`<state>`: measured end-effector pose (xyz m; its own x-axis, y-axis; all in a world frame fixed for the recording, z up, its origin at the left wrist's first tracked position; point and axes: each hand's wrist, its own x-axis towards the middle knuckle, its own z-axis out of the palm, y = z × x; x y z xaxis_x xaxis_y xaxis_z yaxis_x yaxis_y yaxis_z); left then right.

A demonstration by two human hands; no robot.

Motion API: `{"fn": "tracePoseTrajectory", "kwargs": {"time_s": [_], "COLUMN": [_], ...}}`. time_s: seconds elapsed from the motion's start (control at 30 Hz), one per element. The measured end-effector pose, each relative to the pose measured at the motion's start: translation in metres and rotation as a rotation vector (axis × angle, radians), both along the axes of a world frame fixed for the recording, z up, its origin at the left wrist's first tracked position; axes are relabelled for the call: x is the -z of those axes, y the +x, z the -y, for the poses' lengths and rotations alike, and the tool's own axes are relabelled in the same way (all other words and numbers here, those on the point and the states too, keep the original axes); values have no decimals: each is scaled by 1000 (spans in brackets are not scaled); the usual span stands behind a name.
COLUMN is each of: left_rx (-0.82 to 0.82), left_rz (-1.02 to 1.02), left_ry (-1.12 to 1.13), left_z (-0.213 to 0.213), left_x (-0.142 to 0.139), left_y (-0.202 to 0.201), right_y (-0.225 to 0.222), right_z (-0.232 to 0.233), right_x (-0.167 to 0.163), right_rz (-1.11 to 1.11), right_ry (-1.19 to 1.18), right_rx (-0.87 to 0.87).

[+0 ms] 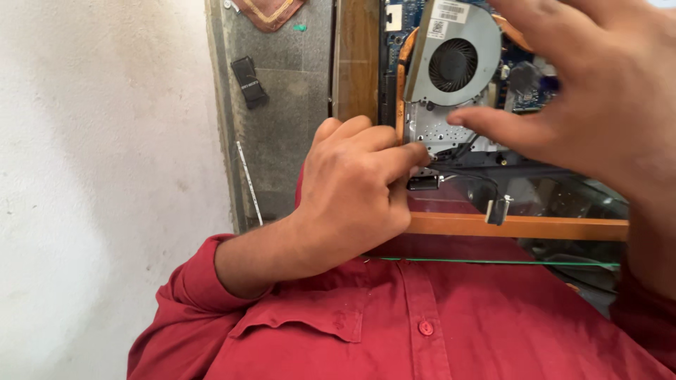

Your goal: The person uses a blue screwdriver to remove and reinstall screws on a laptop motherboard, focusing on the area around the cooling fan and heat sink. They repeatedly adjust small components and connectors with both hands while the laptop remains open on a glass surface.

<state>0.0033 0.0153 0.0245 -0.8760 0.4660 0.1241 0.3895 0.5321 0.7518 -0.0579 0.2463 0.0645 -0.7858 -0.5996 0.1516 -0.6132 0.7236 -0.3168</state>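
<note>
An opened laptop lies in front of me, with its blue circuit board [394, 17] bare and a grey cooling fan [454, 63] ringed by a copper heat pipe [401, 77]. My left hand [352, 193] comes in from the lower left in a red sleeve. Its fingers are curled, and the index tip and thumb pinch at a black cable [458, 151] just below the fan. My right hand [598, 91] hovers blurred over the board at the upper right. Its fingers are spread, the index tip is close to the fan's metal bracket [436, 127], and it holds nothing.
The laptop rests on a glass top with a wooden frame [535, 226]. A small metal hinge piece [498, 209] stands at that frame. On the grey surface to the left lie a small black part [248, 81] and a thin white strip [248, 179]. My red shirt [422, 324] fills the bottom.
</note>
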Motion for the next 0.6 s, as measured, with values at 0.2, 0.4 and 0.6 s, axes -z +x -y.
{"fn": "tracePoseTrajectory", "kwargs": {"time_s": [0.2,0.4,0.6], "left_rx": [-90,-107,-68], "left_rz": [-38,-81,-139], "left_ry": [28,25,-19], "left_z": [1,1,3], "left_x": [4,7,6], "left_y": [8,9,8], "right_y": [8,9,19], "right_z": [-9,-5,-13], "right_x": [16,9,15], "right_rz": [-115,53,60], "right_ry": [52,-120,-58], "right_rx": [-9,-43,-22]}}
